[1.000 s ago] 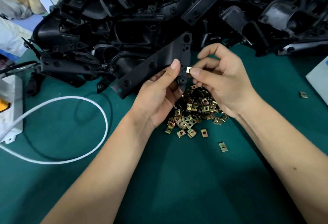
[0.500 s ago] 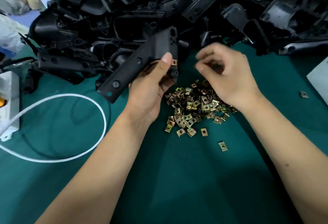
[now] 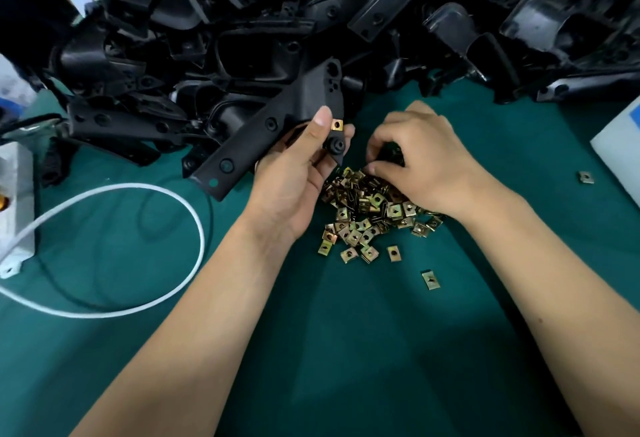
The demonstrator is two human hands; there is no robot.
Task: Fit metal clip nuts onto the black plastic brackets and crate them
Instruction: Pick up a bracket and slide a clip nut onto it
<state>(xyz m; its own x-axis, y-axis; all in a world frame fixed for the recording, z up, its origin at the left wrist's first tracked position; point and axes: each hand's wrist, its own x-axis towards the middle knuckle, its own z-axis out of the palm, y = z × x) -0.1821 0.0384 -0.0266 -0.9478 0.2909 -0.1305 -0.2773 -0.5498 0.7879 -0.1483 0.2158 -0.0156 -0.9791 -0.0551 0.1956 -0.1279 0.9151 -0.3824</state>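
left hand [image 3: 294,173] grips bracket [image 3: 277,128], clip nut [image 3: 336,124] fitted beside thumb | right hand [image 3: 426,156] curled, fingertips in clip nut pile [image 3: 367,215] right of bracket

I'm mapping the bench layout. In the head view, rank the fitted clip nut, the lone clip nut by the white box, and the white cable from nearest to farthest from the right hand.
From the right hand:
1. Fitted clip nut, on the held bracket, just left.
2. Lone clip nut, on the cloth to the right.
3. White cable, looped far left.
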